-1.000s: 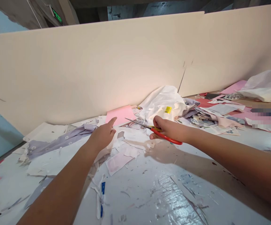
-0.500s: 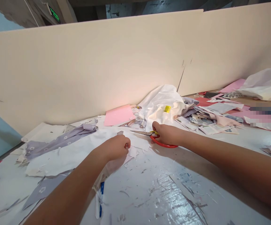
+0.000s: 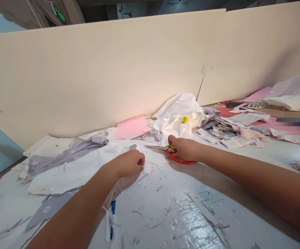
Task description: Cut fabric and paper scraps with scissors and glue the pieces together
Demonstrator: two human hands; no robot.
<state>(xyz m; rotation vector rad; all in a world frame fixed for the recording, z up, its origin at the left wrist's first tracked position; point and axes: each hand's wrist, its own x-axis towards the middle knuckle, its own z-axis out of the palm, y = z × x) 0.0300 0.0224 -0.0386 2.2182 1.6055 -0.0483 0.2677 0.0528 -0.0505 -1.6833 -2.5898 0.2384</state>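
Observation:
My left hand (image 3: 129, 162) is curled into a fist on a white sheet of fabric or paper (image 3: 82, 169), pinching its edge among small white scraps. My right hand (image 3: 183, 148) grips red-handled scissors (image 3: 174, 156); their blades point left toward my left hand and lie low over the white sheet. The two hands are a short gap apart. A lilac patterned strip of cloth (image 3: 69, 154) lies beyond the white sheet on the left.
A tall cream board (image 3: 139, 69) walls off the back of the table. A pink sheet (image 3: 131, 127), a crumpled white bag with a yellow label (image 3: 181, 116) and a pile of printed papers (image 3: 230, 133) lie behind. A blue-and-white pen (image 3: 111, 221) lies near my left forearm.
My left hand pulled back from the pink sheet and closed into a fist on the white sheet. My right hand lowered the scissors toward the table. Little has moved in the last half second.

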